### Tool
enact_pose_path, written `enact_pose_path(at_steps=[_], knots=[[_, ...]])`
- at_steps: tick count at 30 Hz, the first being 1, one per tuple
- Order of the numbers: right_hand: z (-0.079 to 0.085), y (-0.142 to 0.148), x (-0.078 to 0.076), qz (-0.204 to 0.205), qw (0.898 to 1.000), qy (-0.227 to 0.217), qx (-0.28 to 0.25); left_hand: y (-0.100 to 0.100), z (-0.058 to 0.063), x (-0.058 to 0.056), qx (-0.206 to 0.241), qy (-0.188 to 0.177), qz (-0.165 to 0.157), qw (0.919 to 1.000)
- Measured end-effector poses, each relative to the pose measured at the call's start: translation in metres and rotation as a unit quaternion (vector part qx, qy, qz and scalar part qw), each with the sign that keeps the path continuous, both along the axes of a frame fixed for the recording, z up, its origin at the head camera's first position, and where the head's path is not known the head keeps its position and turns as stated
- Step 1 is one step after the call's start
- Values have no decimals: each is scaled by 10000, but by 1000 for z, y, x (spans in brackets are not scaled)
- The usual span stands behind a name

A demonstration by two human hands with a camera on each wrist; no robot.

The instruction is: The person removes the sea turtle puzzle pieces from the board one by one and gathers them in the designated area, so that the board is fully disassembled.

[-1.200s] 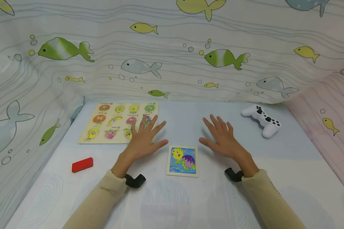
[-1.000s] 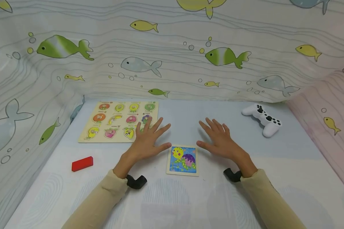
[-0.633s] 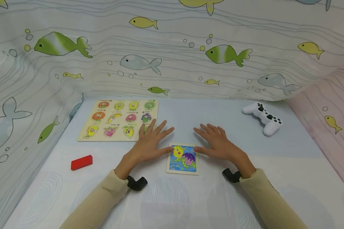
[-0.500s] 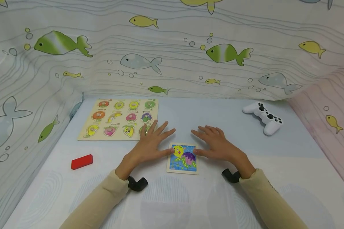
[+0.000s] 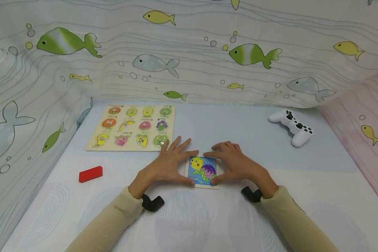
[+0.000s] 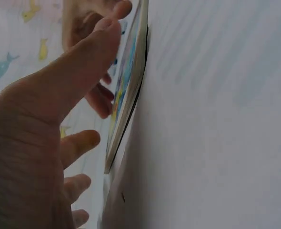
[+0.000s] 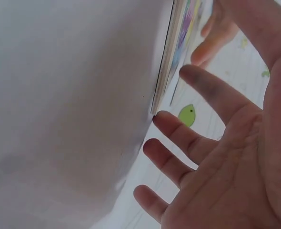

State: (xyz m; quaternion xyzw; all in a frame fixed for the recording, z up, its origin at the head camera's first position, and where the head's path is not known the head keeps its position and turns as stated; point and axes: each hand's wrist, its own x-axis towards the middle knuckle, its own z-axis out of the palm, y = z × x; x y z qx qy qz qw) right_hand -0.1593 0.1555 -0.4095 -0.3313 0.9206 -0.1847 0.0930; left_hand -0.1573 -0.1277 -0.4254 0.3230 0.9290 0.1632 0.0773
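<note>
A small square jigsaw puzzle [image 5: 204, 170] with a turtle picture in a pale wooden frame lies flat on the table between both hands. My left hand [image 5: 167, 166] hovers at its left side, fingers spread; in the left wrist view the thumb [image 6: 90, 59] reaches over the puzzle's near edge. At the right side is my right hand [image 5: 236, 162], its fingers bent more, the thumb over the lower right corner. In the right wrist view, one fingertip [image 7: 162, 119] comes close to the frame's corner; contact cannot be told. Neither hand visibly grips the puzzle.
A wooden fruit peg puzzle board [image 5: 135, 127] lies at the back left, partly behind the left fingers. A red block [image 5: 90, 174] sits at the left. A white game controller [image 5: 291, 126] lies at the back right. Fish-patterned cloth [image 5: 201, 70] walls the table's back and sides.
Both hands have moved inward and nearer to the person, their thumbs coming to the puzzle's lower corners. The right fingers have bent more. The head view has tilted slightly down.
</note>
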Motion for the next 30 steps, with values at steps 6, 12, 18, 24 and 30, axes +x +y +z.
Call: enact_pose_path(at_steps=[6,12,18,24,30], knots=[[2,4,-2,262,9996,-5,141,0,0,-1,-54,-7,-161,9999],[4,7,-9,339,9993,-31,182,-1,-1,-8,23,75,-126,9999],[4,8,-20,197,9994,-226,170,-3,-5,-17,250,266,-6,9993],[2,9,-30,50,9992,-369,-169,-4,-9,-22,491,251,176,9983],[1,10,-33,116,9986,-348,-376,-4,-16,-22,732,393,109,9965]])
